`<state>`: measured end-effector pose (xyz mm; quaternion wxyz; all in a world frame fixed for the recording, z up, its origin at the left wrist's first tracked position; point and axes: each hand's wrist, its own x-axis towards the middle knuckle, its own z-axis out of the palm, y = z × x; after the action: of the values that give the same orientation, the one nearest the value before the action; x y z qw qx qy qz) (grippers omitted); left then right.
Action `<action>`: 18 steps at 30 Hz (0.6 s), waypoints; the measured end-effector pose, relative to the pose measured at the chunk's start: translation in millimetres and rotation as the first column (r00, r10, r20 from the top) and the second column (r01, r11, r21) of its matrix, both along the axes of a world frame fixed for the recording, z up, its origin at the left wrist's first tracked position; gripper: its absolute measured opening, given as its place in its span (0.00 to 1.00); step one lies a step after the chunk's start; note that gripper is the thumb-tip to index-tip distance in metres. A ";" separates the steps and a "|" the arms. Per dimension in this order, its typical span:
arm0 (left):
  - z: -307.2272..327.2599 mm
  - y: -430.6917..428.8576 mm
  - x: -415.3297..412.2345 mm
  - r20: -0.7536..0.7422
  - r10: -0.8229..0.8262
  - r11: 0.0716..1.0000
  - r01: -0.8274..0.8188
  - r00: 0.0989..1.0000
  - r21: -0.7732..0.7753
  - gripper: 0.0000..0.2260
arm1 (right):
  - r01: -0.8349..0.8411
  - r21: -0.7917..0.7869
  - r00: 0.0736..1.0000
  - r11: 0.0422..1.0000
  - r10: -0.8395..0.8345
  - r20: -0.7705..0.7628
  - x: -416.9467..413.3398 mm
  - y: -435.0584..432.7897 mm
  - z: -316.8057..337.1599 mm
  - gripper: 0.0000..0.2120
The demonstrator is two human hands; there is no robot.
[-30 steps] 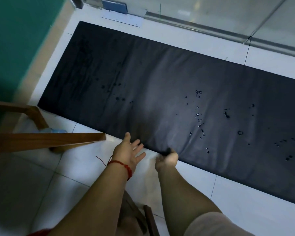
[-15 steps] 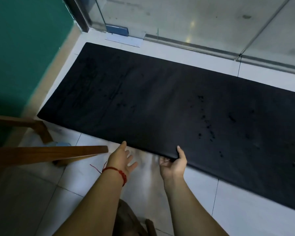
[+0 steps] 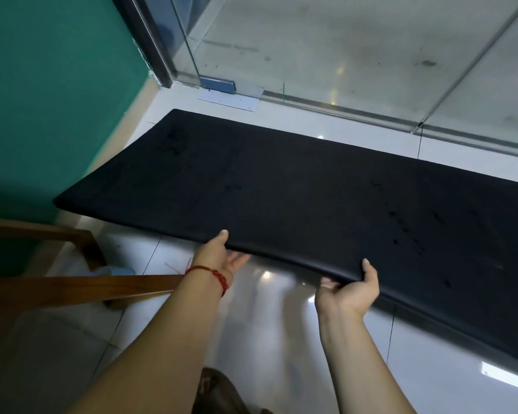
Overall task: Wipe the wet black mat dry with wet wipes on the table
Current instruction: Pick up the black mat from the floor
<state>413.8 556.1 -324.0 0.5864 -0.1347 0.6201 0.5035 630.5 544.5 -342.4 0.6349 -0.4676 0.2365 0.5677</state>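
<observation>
Black mat [image 3: 281,189], flecked with droplets, hangs tilted above the white tiles [image 3: 266,339], its near edge in our hands. A wooden frame [image 3: 72,286] juts in at left, below the raised corner, and glass doors [image 3: 341,49] stand beyond. Our left hand [image 3: 219,258] and right hand [image 3: 350,289] each pinch that edge, thumb on top, fingers beneath.

black mat [image 3: 281,189], teal wall [image 3: 42,85], red bracelet [image 3: 213,274]

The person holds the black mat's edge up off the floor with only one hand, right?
No, with both hands. The head view shows the left hand and the right hand each gripping the near edge of the mat, held up off the floor.
</observation>
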 end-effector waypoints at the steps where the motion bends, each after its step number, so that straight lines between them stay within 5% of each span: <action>1: 0.7 2.5 4.5 -0.014 -0.024 1.000 0.024 1.000 0.009 0.13 | -0.016 -0.009 1.000 1.000 0.016 0.003 -2.5 0.0 0.1 0.13; 8: 22.8 -2.3 53.6 0.082 -0.254 0.966 0.250 0.964 0.061 0.14 | -0.414 0.097 0.907 0.905 0.419 -0.045 -57.2 -8.0 17.4 0.15; 14: 48.3 -4.0 51.9 0.074 -0.329 0.941 0.320 0.941 0.114 0.14 | -0.338 0.118 0.937 0.934 0.346 -0.052 -55.4 5.3 40.2 0.16; 18: 70.3 12.6 16.9 0.000 -0.104 0.981 0.103 0.995 0.167 0.15 | -0.252 0.119 0.967 0.960 0.255 -0.003 -50.0 15.4 70.8 0.07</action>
<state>430.7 568.6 -253.8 0.6238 -0.0550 0.5793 0.5218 580.5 560.0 -271.6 0.5813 -0.4506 0.1466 0.6615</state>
